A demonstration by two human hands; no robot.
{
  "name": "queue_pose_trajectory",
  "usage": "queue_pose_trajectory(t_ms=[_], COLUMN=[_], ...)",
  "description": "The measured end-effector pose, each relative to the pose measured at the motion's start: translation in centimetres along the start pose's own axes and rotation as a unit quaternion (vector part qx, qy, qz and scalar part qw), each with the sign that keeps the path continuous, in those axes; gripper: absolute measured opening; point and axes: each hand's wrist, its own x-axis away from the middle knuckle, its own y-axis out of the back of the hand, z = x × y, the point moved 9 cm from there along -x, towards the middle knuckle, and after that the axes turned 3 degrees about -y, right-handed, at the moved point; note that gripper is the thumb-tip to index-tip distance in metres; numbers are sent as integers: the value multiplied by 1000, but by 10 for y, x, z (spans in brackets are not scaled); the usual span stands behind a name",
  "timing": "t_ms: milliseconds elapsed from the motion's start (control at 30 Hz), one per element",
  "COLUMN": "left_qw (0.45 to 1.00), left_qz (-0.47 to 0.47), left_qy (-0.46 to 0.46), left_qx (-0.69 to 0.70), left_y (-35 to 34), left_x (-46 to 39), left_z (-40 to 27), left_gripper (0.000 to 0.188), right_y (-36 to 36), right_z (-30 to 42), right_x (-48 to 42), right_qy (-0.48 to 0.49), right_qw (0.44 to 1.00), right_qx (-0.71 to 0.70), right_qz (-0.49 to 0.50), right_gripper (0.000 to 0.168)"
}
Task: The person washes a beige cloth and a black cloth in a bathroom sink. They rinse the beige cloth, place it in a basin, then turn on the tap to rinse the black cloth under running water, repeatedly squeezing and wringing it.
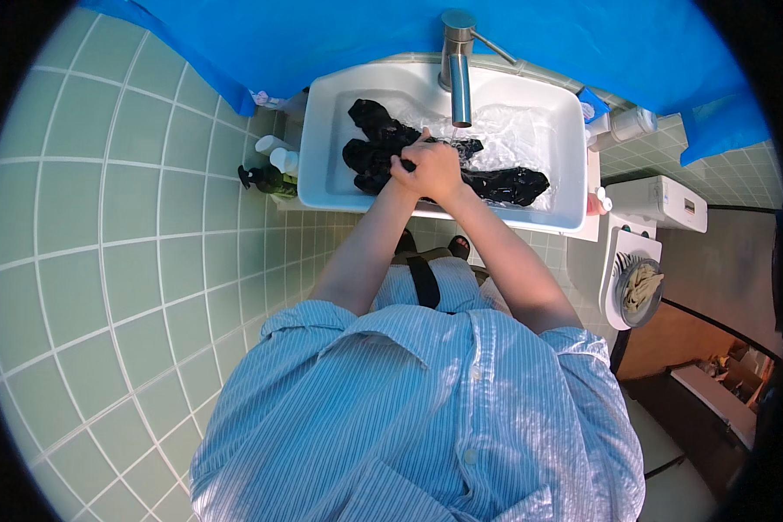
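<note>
A dark, wet black garment (509, 186) lies spread in the white washbasin (312, 169), parts of it sticking up from the water. Both hands press together on its bunched middle, left of the tap's spout. My right hand (438, 168) lies uppermost, fingers curled over the cloth. Beneath and beside it, my left hand (403, 177) is largely covered, with black fabric showing between the two. A thin stream of water falls from the metal tap (460, 85) just behind the hands. Rippling water (515, 134) surrounds the garment on the right.
Left of the basin stand a dark pump bottle (271, 179) and white containers (284, 160). A bottle with a white cap (601, 201) sits at its right. Further right, a bowl holding beige cloth (639, 293) rests on the toilet lid (616, 313). Blue sheeting (339, 32) hangs behind.
</note>
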Motion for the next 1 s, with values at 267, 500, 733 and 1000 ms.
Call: queue_pose_trajectory(t_ms=[267, 500, 733, 1000], left_qw=[985, 995, 996, 899], left_qz=[-119, 57, -85, -153], left_qy=[42, 79, -10, -133], left_qx=[-116, 6, 11, -387], left_y=[12, 3, 9, 9], left_x=[-7, -32, -18, -12], left_z=[9, 17, 1, -29], left_gripper=[48, 41, 59, 47], right_y=[6, 19, 71, 58], right_z=[-51, -114, -254, -210], right_x=[-11, -12, 32, 85], right_qy=[-86, -325, -420, -298], right_qw=[994, 942, 887, 913], right_qx=[62, 34, -155, -97], right_qz=[-19, 81, -114, 261], right_gripper=[20, 31, 48, 55])
